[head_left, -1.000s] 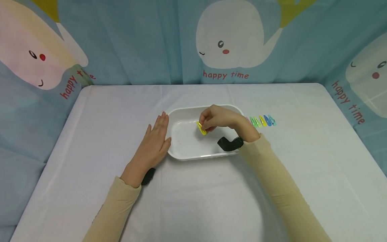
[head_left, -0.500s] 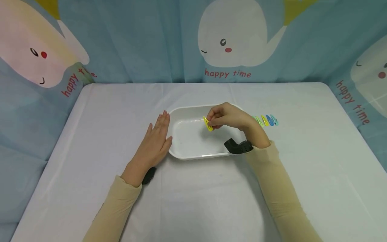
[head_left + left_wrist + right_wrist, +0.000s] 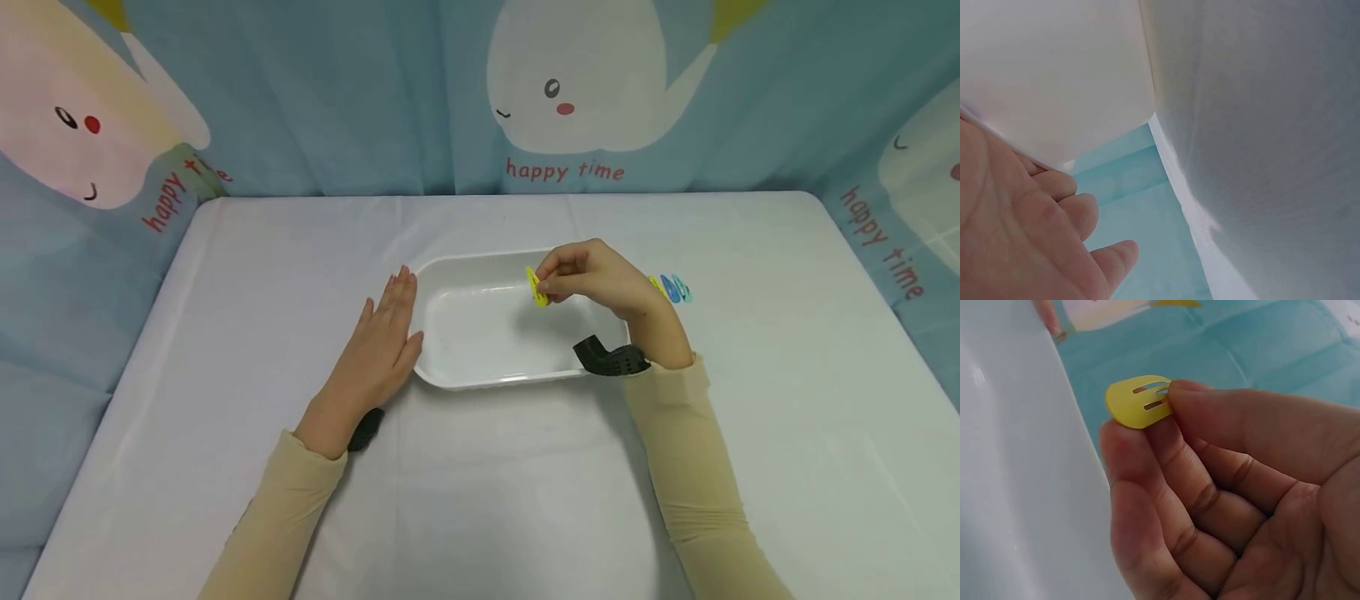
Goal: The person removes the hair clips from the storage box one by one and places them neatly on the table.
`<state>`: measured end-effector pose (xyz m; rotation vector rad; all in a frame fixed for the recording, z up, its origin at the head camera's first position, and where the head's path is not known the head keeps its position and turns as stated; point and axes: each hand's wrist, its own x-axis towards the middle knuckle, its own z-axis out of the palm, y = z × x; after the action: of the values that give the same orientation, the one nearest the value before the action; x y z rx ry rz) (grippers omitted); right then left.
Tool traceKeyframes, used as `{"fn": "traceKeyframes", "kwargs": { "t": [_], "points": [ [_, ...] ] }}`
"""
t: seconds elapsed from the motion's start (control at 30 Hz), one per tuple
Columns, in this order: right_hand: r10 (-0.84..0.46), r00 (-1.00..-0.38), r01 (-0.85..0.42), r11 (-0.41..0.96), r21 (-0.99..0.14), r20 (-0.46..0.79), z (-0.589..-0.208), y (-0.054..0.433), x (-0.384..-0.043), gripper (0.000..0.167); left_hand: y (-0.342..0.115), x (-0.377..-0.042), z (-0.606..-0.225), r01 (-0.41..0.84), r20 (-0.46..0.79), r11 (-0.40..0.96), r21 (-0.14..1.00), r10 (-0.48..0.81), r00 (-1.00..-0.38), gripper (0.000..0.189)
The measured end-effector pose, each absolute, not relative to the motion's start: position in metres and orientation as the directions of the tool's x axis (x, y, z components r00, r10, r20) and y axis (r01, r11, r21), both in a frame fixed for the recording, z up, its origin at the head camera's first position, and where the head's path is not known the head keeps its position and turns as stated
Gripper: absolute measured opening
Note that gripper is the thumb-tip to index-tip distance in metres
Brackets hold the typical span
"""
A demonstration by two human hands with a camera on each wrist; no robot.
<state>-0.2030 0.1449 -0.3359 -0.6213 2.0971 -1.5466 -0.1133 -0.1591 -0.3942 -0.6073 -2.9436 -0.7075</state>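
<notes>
My right hand [image 3: 600,279] pinches a yellow snap hair clip [image 3: 1138,403] between thumb and fingertips. In the head view it hangs over the right half of a shallow white tray [image 3: 480,382]. The clip's wide end with its slots shows in the right wrist view; the other end is hidden by the thumb. My left hand [image 3: 375,342] lies with straight fingers against the tray's left side. The left wrist view has the same hand [image 3: 1022,219] at the tray wall [image 3: 1054,69].
Right of the tray, partly hidden behind my right wrist, lie hair clips in a row, among them a blue clip [image 3: 671,289] and a teal clip [image 3: 682,288]. A white cloth covers the table [image 3: 480,500]. A blue curtain [image 3: 360,100] with whale prints stands behind and at the sides.
My right hand has moved right and slightly away from me with the yellow hair clip, over the tray. It now covers more of the clip row. My left hand stays at the tray's side.
</notes>
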Motion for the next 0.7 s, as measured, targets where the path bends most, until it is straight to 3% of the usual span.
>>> {"fn": "traceKeyframes", "kwargs": {
  "t": [0.7],
  "points": [
    [-0.522, -0.853, -0.081, 0.19, -0.979, -0.031, -0.336, 0.178, -0.212, 0.006, -0.159, -0.114, -0.396, 0.388, 0.153, 0.814, 0.433, 0.358, -0.921, 0.064]
  ]
}}
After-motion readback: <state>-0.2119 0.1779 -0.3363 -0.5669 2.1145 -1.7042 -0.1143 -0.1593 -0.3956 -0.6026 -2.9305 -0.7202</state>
